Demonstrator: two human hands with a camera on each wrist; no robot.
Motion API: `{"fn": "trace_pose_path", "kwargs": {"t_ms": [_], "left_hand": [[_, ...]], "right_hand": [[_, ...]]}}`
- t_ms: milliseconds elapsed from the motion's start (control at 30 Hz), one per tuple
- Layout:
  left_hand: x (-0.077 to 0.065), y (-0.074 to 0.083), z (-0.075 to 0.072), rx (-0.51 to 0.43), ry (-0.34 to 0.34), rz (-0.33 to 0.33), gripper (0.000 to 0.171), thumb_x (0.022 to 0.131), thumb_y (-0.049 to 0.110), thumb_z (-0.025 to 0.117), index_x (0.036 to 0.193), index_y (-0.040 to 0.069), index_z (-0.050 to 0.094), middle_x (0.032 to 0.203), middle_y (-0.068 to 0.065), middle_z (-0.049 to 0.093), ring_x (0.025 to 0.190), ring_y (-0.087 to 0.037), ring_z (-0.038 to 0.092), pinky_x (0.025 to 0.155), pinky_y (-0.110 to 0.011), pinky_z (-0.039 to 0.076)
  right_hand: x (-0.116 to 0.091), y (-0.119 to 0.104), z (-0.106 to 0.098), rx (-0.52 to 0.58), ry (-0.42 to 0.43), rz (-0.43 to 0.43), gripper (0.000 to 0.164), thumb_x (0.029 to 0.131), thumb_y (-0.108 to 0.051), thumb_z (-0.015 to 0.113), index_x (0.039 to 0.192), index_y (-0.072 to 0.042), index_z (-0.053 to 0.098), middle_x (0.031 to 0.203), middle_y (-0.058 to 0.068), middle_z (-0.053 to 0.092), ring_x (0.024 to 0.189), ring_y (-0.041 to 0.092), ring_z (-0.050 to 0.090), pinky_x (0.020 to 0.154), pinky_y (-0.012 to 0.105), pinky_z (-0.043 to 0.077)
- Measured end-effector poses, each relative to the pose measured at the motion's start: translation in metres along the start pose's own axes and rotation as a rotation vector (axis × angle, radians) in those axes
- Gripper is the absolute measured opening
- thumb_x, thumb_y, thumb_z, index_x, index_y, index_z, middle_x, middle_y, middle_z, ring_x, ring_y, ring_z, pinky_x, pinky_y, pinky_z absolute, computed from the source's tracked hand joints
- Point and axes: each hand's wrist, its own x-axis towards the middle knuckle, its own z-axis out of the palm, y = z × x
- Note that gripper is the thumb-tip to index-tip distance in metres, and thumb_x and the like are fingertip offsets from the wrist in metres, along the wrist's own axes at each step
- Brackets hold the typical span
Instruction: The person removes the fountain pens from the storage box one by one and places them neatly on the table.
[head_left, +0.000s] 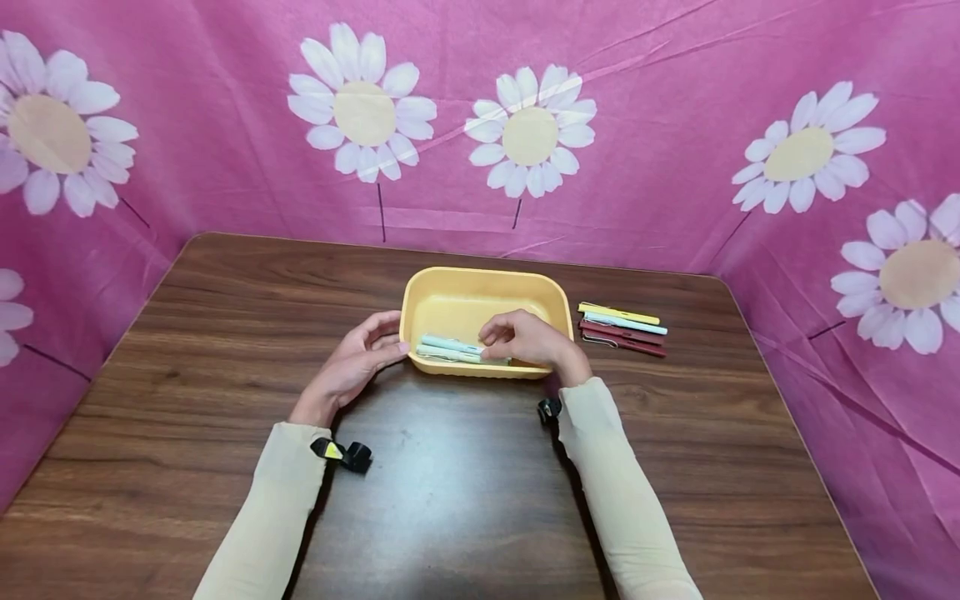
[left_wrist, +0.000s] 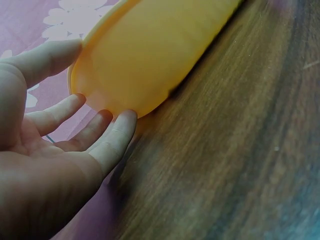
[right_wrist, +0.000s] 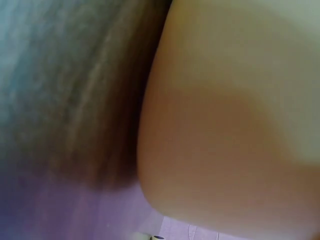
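Some pale pens (head_left: 447, 343) partly behind the right hand (head_left: 531, 340)

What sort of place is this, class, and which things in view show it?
Probably an indoor tabletop filming spot: creased pink flowered cloth rises behind and on both sides of a wood-grain table, and a small black device, perhaps a camera, sits by each wrist.

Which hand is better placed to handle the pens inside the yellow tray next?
Likely right: the right hand is inside the yellow tray, its fingers at the pale pens; whether it holds one is unclear. The left hand touches the tray's left end from outside.
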Motion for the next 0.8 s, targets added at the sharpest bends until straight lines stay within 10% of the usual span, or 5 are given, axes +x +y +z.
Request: {"fn": "trace_pose_path", "kwargs": {"t_ms": [800], "left_hand": [[0.0002, 0.0017, 0.0001, 0.005, 0.009, -0.006, 0.063, 0.094, -0.007, 0.060, 0.150, -0.010, 0.030, 0.148, -0.031, 0.036, 0.121, -0.027, 0.055, 0.096, -0.023, 0.052]], "right_hand": [[0.0077, 0.0027, -0.0008, -0.001, -0.042, -0.041, 0.011, 0.093, 0.001, 0.069, 0.103, 0.003, 0.074, 0.087, 0.005, 0.072, 0.081, 0.014, 0.061, 0.076, 0.028, 0.054]]}}
